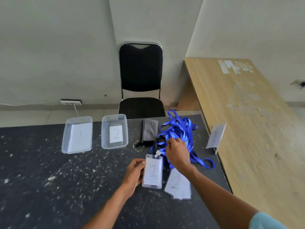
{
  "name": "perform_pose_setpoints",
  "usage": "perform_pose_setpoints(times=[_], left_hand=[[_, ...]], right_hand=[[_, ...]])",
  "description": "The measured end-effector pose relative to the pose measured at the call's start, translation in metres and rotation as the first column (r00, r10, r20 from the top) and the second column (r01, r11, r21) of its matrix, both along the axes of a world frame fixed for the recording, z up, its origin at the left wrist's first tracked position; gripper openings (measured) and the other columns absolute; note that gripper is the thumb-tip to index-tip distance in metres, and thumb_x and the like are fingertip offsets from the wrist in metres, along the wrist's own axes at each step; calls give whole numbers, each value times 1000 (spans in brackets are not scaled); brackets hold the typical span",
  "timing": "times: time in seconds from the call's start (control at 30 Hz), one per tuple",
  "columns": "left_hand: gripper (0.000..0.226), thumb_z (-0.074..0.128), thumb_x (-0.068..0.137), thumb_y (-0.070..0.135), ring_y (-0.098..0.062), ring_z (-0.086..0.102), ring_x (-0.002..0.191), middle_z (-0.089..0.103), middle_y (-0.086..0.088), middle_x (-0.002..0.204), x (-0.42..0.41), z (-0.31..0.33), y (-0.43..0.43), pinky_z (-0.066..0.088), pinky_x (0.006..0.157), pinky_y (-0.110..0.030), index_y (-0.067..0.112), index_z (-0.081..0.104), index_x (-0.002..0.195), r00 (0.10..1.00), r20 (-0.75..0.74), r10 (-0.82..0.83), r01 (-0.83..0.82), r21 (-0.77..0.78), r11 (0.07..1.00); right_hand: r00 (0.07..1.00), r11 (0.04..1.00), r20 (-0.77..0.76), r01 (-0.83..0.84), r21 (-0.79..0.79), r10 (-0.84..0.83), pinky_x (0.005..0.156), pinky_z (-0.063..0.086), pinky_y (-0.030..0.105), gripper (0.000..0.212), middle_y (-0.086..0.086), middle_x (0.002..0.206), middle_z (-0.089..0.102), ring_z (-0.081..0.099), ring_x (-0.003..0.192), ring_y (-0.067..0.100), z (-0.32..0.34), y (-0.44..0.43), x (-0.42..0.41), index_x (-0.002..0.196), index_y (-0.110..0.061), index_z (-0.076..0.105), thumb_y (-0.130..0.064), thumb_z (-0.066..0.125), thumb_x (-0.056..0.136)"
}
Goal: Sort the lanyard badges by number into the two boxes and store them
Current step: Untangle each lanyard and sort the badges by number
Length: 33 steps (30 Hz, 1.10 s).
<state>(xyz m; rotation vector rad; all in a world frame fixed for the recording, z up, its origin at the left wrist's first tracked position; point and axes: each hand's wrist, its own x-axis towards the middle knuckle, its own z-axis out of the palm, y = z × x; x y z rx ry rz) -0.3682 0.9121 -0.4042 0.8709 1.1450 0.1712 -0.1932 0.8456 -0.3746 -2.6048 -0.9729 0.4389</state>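
Note:
Two clear plastic boxes stand at the table's far edge: the box marked 1 (64, 141) on the left and the box marked 2 (104, 139) to its right. A clear badge numbered 1 (152, 172) lies in front of me, and my left hand (134, 172) grips its left edge. My right hand (177, 152) is closed on the blue straps of the tangled lanyard pile (179, 131) just above that badge. A badge numbered 2 (177, 184) lies flat to the right, partly under my right forearm.
A folded grey cloth (148, 131) lies between box 2 and the lanyards. A small clear sign stand (215, 136) sits at the table's right edge. A black chair (141, 80) stands behind the table, and a wooden desk (247, 113) adjoins on the right.

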Motion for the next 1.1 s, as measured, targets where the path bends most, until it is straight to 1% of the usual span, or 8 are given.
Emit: perform_pose_setpoints(times=[0.13,0.23,0.3,0.47,0.67,0.87,0.93,1.1], left_hand=[[9,49,100,11,-25,63,79,70,-13,89,-8,-9,17,49,64,-35,9,57,96,999,-21,50,-50,-10,999],[10,48,100,9,-29,63,82,68,-17,91,-13,-17,28,50,71,-43,8,54,93,995,4,101,-100,-56,993],[9,46,100,8,-31,64,83,69,-17,90,-16,-22,33,53,74,-48,7,52,94,994,25,106,-103,-87,991],[9,44,102,9,-41,67,100,70,-25,104,-21,-25,45,54,87,-62,2,50,101,994,43,105,-99,-121,988],[13,43,102,10,-42,68,102,73,-23,103,-25,-22,50,56,84,-60,0,49,108,996,46,72,-65,-132,989],[21,40,103,11,-36,68,105,73,-20,105,-27,-14,47,56,87,-56,-3,48,117,998,48,47,-39,-159,987],[21,39,103,11,-33,69,103,73,-20,105,-27,-9,45,57,86,-56,-3,48,117,998,49,43,-36,-146,989],[15,39,103,10,-33,69,101,72,-21,108,-23,6,34,57,82,-56,1,49,110,995,76,58,-48,-135,990]], right_hand=[[984,981,12,-181,68,180,86,47,40,23,8,104,61,53,101,29,-8,42,5,110,-8,62,-8,44,95],[987,995,-136,-80,64,88,85,46,32,25,14,110,57,54,101,27,-7,79,13,118,-1,54,-6,39,98],[959,999,-281,39,-3,-38,76,41,25,21,20,98,51,52,89,20,-11,99,18,116,0,49,-11,40,101],[945,984,-288,122,-128,-154,101,45,47,62,15,130,57,54,120,36,-38,127,27,129,-6,40,-42,68,87],[859,952,-415,244,-184,-300,97,49,48,61,15,119,63,60,111,34,-46,135,32,127,-4,49,-38,74,83],[726,892,-662,407,198,-185,77,58,39,39,3,99,59,61,91,20,-6,126,32,125,-9,50,-22,62,90],[740,818,-665,444,366,-105,63,55,26,35,6,106,58,61,90,17,13,116,34,123,-13,46,-19,61,92],[784,680,-619,430,594,45,67,56,21,34,9,110,67,68,95,19,55,89,41,120,-18,45,-23,65,93]])
